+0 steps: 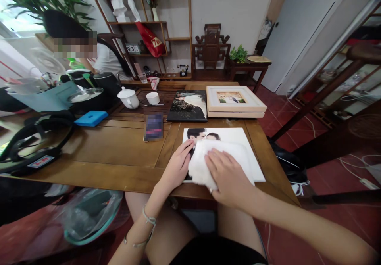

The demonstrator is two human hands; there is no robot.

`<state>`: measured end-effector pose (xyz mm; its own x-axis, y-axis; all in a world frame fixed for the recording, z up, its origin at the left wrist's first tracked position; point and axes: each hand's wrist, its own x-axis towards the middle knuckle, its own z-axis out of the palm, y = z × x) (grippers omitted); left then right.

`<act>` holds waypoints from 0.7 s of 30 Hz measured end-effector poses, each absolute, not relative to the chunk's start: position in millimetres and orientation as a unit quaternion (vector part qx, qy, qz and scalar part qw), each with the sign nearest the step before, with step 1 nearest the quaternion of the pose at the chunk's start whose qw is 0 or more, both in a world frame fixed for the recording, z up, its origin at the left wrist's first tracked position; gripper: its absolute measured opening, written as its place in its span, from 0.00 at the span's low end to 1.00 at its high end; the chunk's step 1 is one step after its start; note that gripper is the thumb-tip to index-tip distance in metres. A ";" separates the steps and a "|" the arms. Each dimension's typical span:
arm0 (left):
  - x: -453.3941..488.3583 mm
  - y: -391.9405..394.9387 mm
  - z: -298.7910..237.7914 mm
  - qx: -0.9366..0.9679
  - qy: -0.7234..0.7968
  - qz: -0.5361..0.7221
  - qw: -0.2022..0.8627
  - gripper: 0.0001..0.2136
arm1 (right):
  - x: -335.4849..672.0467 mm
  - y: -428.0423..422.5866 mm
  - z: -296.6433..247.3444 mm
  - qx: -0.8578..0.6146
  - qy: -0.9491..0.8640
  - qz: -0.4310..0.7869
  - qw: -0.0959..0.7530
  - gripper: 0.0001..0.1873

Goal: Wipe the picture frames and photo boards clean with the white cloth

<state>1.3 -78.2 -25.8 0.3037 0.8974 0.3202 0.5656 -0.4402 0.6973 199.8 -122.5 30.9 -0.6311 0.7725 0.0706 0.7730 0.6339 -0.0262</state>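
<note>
A large flat photo print (238, 136) of two people lies on the wooden table (119, 146) near its front right corner. A white fluffy cloth (220, 154) rests on the print. My right hand (229, 173) lies flat on the cloth with its fingers stretched out, pressing it down. At the print's left edge my left hand (177, 164) rests with fingers extended, holding the print steady and touching the cloth's side.
Behind the print lie a dark photo (188, 106) and stacked pale wooden frames (235, 101). A small card stand (154, 127), white cups (128, 97), a blue block (91, 118) and black straps (32, 142) sit on the table. Another person (89, 54) sits at far left.
</note>
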 end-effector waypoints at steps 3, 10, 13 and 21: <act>2.1 -78.8 -24.7 0.765 0.481 0.351 0.246 0.21 | 197.3 -113.5 28.6 -0.474 -0.879 -0.049 0.030 0.40; 0.7 -80.2 -26.4 0.778 0.470 0.347 0.232 0.22 | 186.2 -166.5 22.9 -0.330 -0.942 -0.039 0.050 0.46; 1.0 -82.3 -26.8 0.789 0.465 0.341 0.210 0.22 | 202.2 -160.8 27.4 -0.333 -0.939 0.037 0.069 0.42; 2.7 -84.3 -25.7 0.803 0.464 0.326 0.183 0.20 | 235.9 -61.5 29.3 -0.469 -0.865 0.071 0.166 0.23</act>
<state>2.7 -84.3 -25.7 0.3578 0.8643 0.3535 0.6258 -0.5029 0.5962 235.9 -61.5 29.3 -0.5050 0.8346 0.2202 0.7874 0.5499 -0.2786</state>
